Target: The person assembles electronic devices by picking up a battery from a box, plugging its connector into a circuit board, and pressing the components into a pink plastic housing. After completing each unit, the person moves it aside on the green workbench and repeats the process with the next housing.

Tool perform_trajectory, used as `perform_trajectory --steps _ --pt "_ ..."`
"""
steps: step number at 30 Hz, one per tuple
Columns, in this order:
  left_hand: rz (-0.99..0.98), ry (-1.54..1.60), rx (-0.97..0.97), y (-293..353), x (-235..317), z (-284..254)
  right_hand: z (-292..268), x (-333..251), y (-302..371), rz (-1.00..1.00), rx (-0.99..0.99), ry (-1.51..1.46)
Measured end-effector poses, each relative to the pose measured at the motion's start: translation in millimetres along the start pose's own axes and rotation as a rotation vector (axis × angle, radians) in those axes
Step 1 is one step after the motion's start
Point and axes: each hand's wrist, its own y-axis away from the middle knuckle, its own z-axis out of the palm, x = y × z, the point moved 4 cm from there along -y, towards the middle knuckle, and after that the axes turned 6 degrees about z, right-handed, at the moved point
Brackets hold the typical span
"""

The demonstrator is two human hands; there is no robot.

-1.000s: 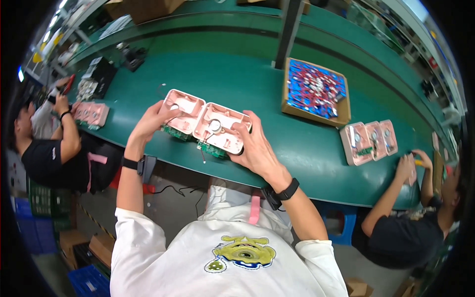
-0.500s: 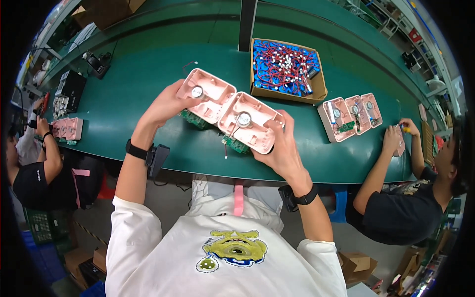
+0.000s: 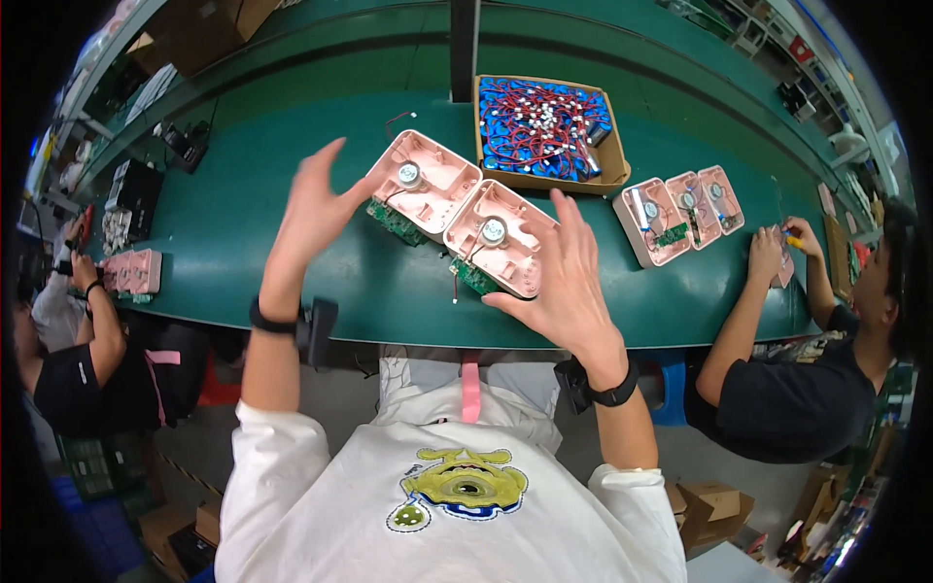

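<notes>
Two open pink plastic housings lie side by side on the green table, corners touching. In the left housing (image 3: pixel 442 194) sits a round silver speaker (image 3: pixel 409 175), and a green circuit board (image 3: pixel 397 222) lies against its near edge. The right housing (image 3: pixel 515 255) has a like speaker (image 3: pixel 494 231) and a circuit board (image 3: pixel 473 276) beside it with a short wire. My left hand (image 3: pixel 319 199) is open, thumb toward the left housing, with nothing in it. My right hand (image 3: pixel 569 277) is open at the right housing's right side, fingers stretched out and hiding part of it; whether it touches is unclear.
Behind the housings stands a cardboard box (image 3: pixel 614 171) of blue wired battery packs (image 3: pixel 544 126). Three more pink housings (image 3: pixel 649 228) stand to the right. A co-worker (image 3: pixel 787 389) handles a part at the right; other people work at the left near more pink housings (image 3: pixel 136 270).
Both hands have let go of the housings and opened. The left hand has moved away from the left housing, and the fingers of the right hand have straightened.
</notes>
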Motion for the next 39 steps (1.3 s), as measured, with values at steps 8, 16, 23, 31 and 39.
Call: perform_trajectory --steps 8,16,23,31,39 --pt "-0.301 0.843 -0.068 139 48 58 -1 -34 -36 -0.357 -0.153 -0.015" --pt "-0.169 0.884 -0.034 130 68 101 0 -24 -61 -0.457 -0.227 -0.213" --pt "-0.192 0.819 0.028 126 59 110 -11 -6 -58 0.018 -0.168 -0.885" --pt "-0.152 0.858 0.110 111 69 95 -17 2 -63 0.209 -0.208 -1.247" --pt "-0.195 0.906 0.094 111 69 94 -19 -2 -61 0.272 -0.244 -1.271"
